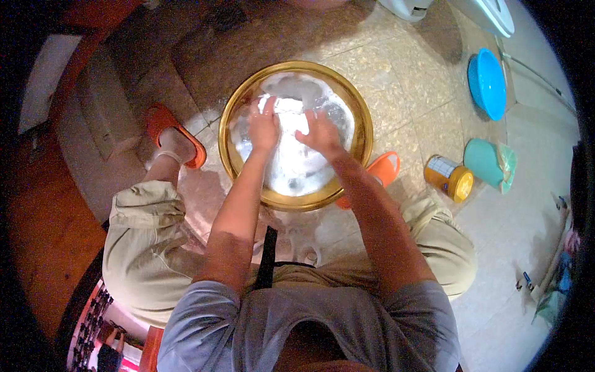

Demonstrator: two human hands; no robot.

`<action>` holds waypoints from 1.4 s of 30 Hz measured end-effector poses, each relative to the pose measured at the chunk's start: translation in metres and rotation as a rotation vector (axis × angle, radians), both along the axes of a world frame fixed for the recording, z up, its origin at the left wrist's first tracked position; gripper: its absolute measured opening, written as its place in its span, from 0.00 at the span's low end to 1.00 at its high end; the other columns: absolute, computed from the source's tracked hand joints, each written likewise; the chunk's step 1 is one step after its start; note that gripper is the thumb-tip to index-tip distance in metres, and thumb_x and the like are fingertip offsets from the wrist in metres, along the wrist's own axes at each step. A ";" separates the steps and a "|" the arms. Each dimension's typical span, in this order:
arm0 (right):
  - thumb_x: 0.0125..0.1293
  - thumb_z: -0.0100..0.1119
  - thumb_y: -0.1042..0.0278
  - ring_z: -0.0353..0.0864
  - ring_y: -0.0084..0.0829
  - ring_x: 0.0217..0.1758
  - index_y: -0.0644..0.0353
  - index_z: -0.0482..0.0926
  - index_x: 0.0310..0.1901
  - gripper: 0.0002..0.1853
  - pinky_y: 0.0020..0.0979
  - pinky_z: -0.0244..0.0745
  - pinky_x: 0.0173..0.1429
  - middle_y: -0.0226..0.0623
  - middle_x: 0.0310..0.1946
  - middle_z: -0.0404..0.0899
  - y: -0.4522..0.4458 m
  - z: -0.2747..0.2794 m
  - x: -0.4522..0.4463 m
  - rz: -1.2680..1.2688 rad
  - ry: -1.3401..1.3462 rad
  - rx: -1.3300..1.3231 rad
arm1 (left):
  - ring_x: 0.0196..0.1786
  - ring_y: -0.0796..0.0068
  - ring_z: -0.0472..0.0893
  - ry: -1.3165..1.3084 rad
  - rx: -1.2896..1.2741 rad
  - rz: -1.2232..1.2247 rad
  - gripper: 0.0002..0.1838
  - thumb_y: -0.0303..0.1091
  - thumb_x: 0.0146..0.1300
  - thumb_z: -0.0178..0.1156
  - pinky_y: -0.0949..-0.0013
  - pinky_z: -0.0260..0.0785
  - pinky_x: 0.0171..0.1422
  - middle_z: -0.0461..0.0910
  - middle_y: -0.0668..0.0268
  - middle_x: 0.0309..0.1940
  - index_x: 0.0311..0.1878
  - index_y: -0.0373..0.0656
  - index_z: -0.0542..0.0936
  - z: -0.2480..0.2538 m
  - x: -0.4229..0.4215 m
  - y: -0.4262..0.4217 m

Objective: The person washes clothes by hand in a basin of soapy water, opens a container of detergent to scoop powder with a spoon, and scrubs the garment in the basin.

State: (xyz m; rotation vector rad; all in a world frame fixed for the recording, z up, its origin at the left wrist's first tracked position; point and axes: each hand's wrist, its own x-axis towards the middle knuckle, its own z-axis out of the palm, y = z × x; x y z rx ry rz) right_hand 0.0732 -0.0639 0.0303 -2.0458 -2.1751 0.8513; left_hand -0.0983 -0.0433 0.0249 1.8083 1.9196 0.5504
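Observation:
A large round basin (pixel 226 149) with a gold-coloured rim stands on the floor in front of me. White, foamy water (pixel 291 162) fills much of it, glaring brightly in the middle. Over the left half of the basin is my left hand (pixel 264 129), fingers stretched forward at the foam. My right hand (pixel 321 132) reaches in beside it, its thumb held away from the fingers. Neither hand shows anything in its grasp. Glare and foam hide whether the fingertips are under the surface.
My feet, in orange slippers (pixel 197 152), flank the basin on a tiled floor (pixel 396 93). To the right are a yellow-lidded canister (pixel 447 178), a teal bucket (pixel 486 162) and a blue basin (pixel 487 84). A white fixture (pixel 406 8) stands at the top.

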 end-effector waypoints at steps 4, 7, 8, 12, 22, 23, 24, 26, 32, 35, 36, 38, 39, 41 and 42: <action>0.51 0.59 0.52 0.77 0.52 0.43 0.59 0.73 0.50 0.26 0.47 0.72 0.48 0.54 0.35 0.77 0.018 -0.046 -0.001 -0.299 0.097 -0.089 | 0.52 0.49 0.73 -0.115 -0.394 -0.041 0.27 0.29 0.53 0.57 0.52 0.66 0.58 0.69 0.49 0.54 0.59 0.48 0.69 -0.026 -0.003 0.019; 0.51 0.57 0.65 0.78 0.48 0.41 0.61 0.77 0.40 0.14 0.41 0.73 0.47 0.50 0.34 0.77 0.011 -0.050 -0.032 -0.328 0.637 0.106 | 0.48 0.60 0.76 -1.211 -0.323 0.377 0.25 0.37 0.56 0.58 0.58 0.70 0.52 0.75 0.55 0.48 0.59 0.47 0.69 -0.041 0.011 0.025; 0.51 0.57 0.67 0.78 0.47 0.41 0.59 0.76 0.40 0.14 0.40 0.74 0.46 0.49 0.35 0.77 0.001 -0.029 -0.045 -0.225 0.689 0.181 | 0.47 0.62 0.76 -1.632 -0.519 0.545 0.26 0.38 0.57 0.58 0.60 0.71 0.51 0.75 0.57 0.47 0.59 0.48 0.68 -0.026 0.014 0.030; 0.49 0.57 0.70 0.78 0.48 0.39 0.57 0.77 0.34 0.09 0.45 0.74 0.43 0.48 0.38 0.73 -0.033 0.089 -0.082 0.202 0.547 0.257 | 0.45 0.64 0.76 -1.917 -0.575 0.380 0.18 0.34 0.60 0.54 0.63 0.72 0.49 0.75 0.61 0.43 0.54 0.47 0.70 -0.021 0.011 0.006; 0.54 0.58 0.55 0.76 0.53 0.36 0.57 0.74 0.43 0.18 0.49 0.73 0.39 0.49 0.36 0.75 0.026 0.010 -0.008 -0.110 0.260 0.351 | 0.41 0.66 0.74 -1.137 -0.254 0.473 0.09 0.27 0.52 0.56 0.65 0.68 0.47 0.74 0.60 0.37 0.39 0.40 0.75 0.030 0.013 -0.009; 0.53 0.60 0.53 0.76 0.53 0.40 0.57 0.73 0.46 0.22 0.48 0.73 0.42 0.49 0.39 0.74 0.022 0.008 -0.002 -0.061 0.250 0.390 | 0.42 0.64 0.74 -0.815 -0.112 0.343 0.11 0.28 0.53 0.56 0.64 0.67 0.48 0.73 0.58 0.39 0.42 0.41 0.75 0.026 0.006 -0.004; 0.51 0.63 0.50 0.76 0.53 0.43 0.57 0.73 0.49 0.26 0.48 0.72 0.45 0.50 0.42 0.73 0.019 0.008 0.003 -0.012 0.239 0.429 | 0.43 0.63 0.74 -0.491 0.024 0.212 0.14 0.29 0.53 0.56 0.63 0.67 0.50 0.72 0.56 0.42 0.44 0.41 0.76 0.022 -0.001 0.001; 0.45 0.67 0.46 0.73 0.52 0.50 0.57 0.68 0.56 0.38 0.45 0.69 0.54 0.50 0.48 0.70 0.006 0.019 0.005 0.021 0.033 0.127 | 0.49 0.52 0.72 -0.249 0.016 0.189 0.23 0.35 0.54 0.59 0.57 0.66 0.54 0.67 0.50 0.52 0.55 0.47 0.73 -0.001 -0.006 -0.004; 0.47 0.64 0.56 0.75 0.49 0.49 0.61 0.76 0.47 0.26 0.46 0.70 0.54 0.52 0.45 0.76 0.017 -0.041 0.003 -0.224 0.011 -0.075 | 0.56 0.46 0.70 -0.132 -0.387 0.090 0.24 0.47 0.60 0.55 0.53 0.66 0.56 0.69 0.47 0.55 0.59 0.53 0.71 -0.026 -0.001 0.010; 0.51 0.60 0.67 0.77 0.47 0.46 0.62 0.80 0.38 0.13 0.39 0.74 0.48 0.50 0.46 0.75 0.014 -0.013 -0.007 -0.079 0.502 0.109 | 0.53 0.49 0.74 -1.290 -0.557 0.557 0.23 0.50 0.64 0.49 0.54 0.66 0.58 0.72 0.49 0.54 0.60 0.55 0.69 -0.005 0.010 0.020; 0.51 0.59 0.69 0.77 0.46 0.46 0.62 0.80 0.37 0.11 0.38 0.74 0.48 0.49 0.46 0.75 0.006 0.008 -0.012 0.022 0.687 0.130 | 0.52 0.50 0.75 -1.680 -0.590 0.713 0.23 0.50 0.65 0.47 0.55 0.66 0.58 0.73 0.49 0.54 0.61 0.55 0.69 0.000 0.013 0.022; 0.49 0.57 0.73 0.77 0.45 0.44 0.60 0.81 0.34 0.09 0.36 0.75 0.46 0.45 0.43 0.75 -0.016 0.034 -0.028 0.029 0.818 0.170 | 0.44 0.58 0.78 -2.029 -0.640 0.470 0.26 0.44 0.65 0.51 0.60 0.74 0.47 0.75 0.53 0.49 0.65 0.49 0.63 -0.032 0.004 0.014; 0.48 0.57 0.73 0.77 0.43 0.41 0.56 0.81 0.35 0.10 0.36 0.76 0.43 0.43 0.41 0.74 -0.017 0.069 -0.038 0.271 0.509 0.363 | 0.42 0.60 0.79 -2.020 -0.645 0.337 0.27 0.42 0.64 0.52 0.62 0.74 0.43 0.76 0.54 0.47 0.65 0.46 0.63 -0.028 0.004 0.007; 0.50 0.60 0.63 0.77 0.43 0.35 0.55 0.78 0.30 0.08 0.41 0.75 0.38 0.41 0.31 0.72 -0.021 0.097 -0.059 0.317 0.475 0.475 | 0.38 0.66 0.78 -1.827 -0.440 0.253 0.20 0.36 0.61 0.54 0.67 0.74 0.38 0.76 0.58 0.39 0.56 0.44 0.69 -0.036 0.006 -0.009; 0.52 0.59 0.61 0.77 0.45 0.35 0.55 0.78 0.31 0.08 0.42 0.75 0.38 0.42 0.33 0.72 -0.025 0.100 -0.063 0.318 0.419 0.459 | 0.36 0.69 0.77 -1.723 -0.343 0.228 0.16 0.33 0.60 0.55 0.69 0.74 0.35 0.75 0.60 0.35 0.51 0.43 0.72 -0.041 0.007 -0.017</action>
